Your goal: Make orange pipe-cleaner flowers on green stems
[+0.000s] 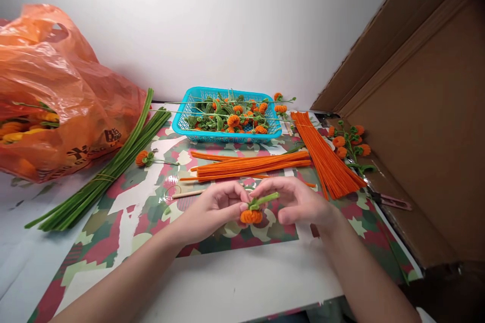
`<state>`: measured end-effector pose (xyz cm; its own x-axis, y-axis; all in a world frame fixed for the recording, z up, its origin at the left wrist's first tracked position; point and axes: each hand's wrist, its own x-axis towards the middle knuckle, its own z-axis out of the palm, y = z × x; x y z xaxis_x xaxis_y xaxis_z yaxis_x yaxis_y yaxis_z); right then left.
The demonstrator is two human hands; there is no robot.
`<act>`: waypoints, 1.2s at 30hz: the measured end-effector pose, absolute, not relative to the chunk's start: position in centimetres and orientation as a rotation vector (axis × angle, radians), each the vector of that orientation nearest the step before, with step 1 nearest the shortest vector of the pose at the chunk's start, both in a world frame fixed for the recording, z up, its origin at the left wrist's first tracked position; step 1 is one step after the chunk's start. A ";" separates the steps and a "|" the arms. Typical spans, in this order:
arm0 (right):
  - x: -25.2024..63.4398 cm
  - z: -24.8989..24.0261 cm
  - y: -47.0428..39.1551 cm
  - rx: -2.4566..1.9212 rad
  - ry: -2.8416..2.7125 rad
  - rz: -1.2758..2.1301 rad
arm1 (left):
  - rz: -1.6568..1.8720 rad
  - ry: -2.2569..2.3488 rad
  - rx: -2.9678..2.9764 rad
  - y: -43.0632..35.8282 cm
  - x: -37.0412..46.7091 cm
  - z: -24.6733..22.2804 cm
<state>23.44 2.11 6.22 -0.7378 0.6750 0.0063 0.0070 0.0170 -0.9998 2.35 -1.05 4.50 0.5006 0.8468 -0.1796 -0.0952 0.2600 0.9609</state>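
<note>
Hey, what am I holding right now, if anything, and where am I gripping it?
A small orange pipe-cleaner flower, its head pinched at the side by the left hand's fingertips. Whether the right hand also grips it can't be told.

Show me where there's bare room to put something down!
The white strip between the forearms looks bare. So does the front-left corner, between the green stems and patterned sheet. It's crowded around the blue basket, orange stems, left hand and right hand.
</note>
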 end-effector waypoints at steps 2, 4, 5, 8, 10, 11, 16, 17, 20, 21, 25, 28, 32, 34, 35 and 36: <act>23.2 6.0 2.2 -0.693 -1.864 1.641 | 0.645 0.735 1.031 -1.0 2.2 4.4; 22.7 5.7 2.1 -0.715 -1.935 1.444 | 0.587 0.721 0.978 -0.9 2.2 4.1; 22.5 5.5 2.1 -0.720 -1.958 1.353 | 0.587 0.741 0.965 -0.9 2.3 4.0; 22.1 5.3 1.9 -0.741 -1.938 1.173 | 0.674 0.810 0.984 -0.9 2.4 3.8; 22.0 5.3 1.6 -0.780 -1.924 1.125 | 0.757 0.865 1.067 -0.9 2.6 3.8; 21.9 5.4 1.5 -0.810 -1.931 1.098 | 0.804 0.902 1.145 -0.9 2.6 3.8; 21.5 5.9 0.5 -0.945 -1.930 0.491 | 1.013 1.090 1.649 -1.3 2.8 3.4; 21.4 5.9 0.3 -0.955 -1.943 0.356 | 1.046 1.112 1.702 -1.4 2.8 3.3; 21.1 5.8 0.1 -0.986 -2.058 0.191 | 1.133 1.140 1.774 -1.6 2.9 3.0; 21.0 5.7 0.1 -0.997 -2.083 0.207 | 1.151 1.144 1.787 -1.6 2.9 3.0; 20.5 5.3 0.1 -1.051 -2.027 0.380 | 1.191 1.128 1.797 -1.8 3.1 3.0; 20.1 5.1 -0.4 -1.105 -1.967 0.436 | 1.254 1.147 1.772 -1.9 3.2 2.9; 19.4 4.8 -1.2 -1.063 -1.940 0.347 | 1.291 1.168 1.634 -1.9 3.4 2.7; 19.2 4.6 -1.4 -1.029 -1.940 0.344 | 1.303 1.163 1.528 -1.9 3.5 2.7; 19.1 4.6 -1.4 -1.022 -1.938 0.342 | 1.311 1.158 1.480 -1.9 3.5 2.8; 19.0 4.5 -1.4 -1.017 -1.935 0.332 | 1.318 1.152 1.442 -1.9 3.6 2.8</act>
<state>18.99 -1.43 4.49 -0.2590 0.7634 0.5917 0.5228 0.6259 -0.5787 3.58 -1.87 2.81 0.0218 0.9759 0.2169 0.0845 -0.2180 0.9723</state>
